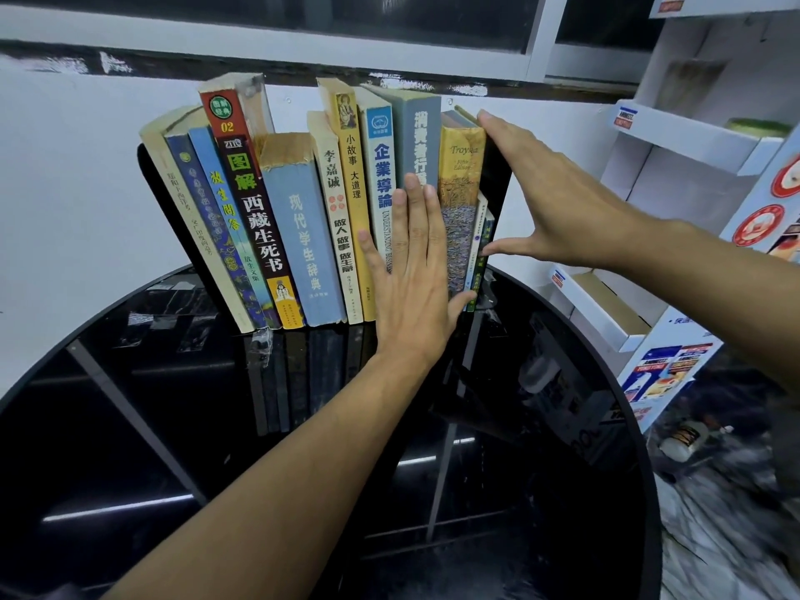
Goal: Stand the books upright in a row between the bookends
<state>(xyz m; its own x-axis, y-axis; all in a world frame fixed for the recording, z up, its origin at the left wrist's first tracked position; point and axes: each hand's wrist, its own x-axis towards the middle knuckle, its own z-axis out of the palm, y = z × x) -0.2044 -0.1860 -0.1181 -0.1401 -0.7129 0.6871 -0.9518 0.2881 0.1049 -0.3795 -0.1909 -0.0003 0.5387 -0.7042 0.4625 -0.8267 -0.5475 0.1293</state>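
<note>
A row of several books [303, 227] stands at the back of a round black table [173, 426], against the white wall. The left-hand books lean left onto a black left bookend [142, 162]. My left hand [411, 275] lies flat, palm on the spines of the grey book [420, 136] and the yellow Troyka book [459, 166]. My right hand [541, 197] is spread against the outer face of the black right bookend [498, 175]. Its fingertips reach the bookend's top and its thumb touches the thin books [480, 236] at the row's right end.
White cardboard display shelves [692, 136] with printed labels stand to the right of the table. A small bottle [684, 439] and clutter lie on the floor beyond the table's right rim. A window ledge [303, 45] runs above the books.
</note>
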